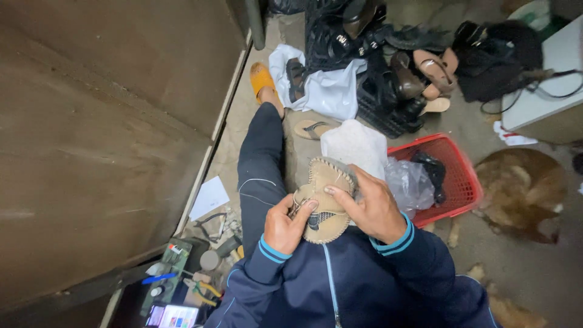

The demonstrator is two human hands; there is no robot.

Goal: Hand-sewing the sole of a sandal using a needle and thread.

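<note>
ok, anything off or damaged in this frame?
The tan shoe held by left hand and right hand has loose thread hanging at its edge. Behind it, the footwear pile lies jumbled on the floor.

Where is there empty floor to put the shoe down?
Bare floor lies right of the red basket, and a strip runs between the wall and the outstretched leg. The shoe pile ahead and the tools are crowded.

Bags and one lit screen around me

A white plastic bag (pixel 331 91) lies upper centre; a clear crumpled bag (pixel 410 182) sits against the red basket (pixel 464 176); my small bright rectangular screen (pixel 173 316) glows bottom left.
</note>
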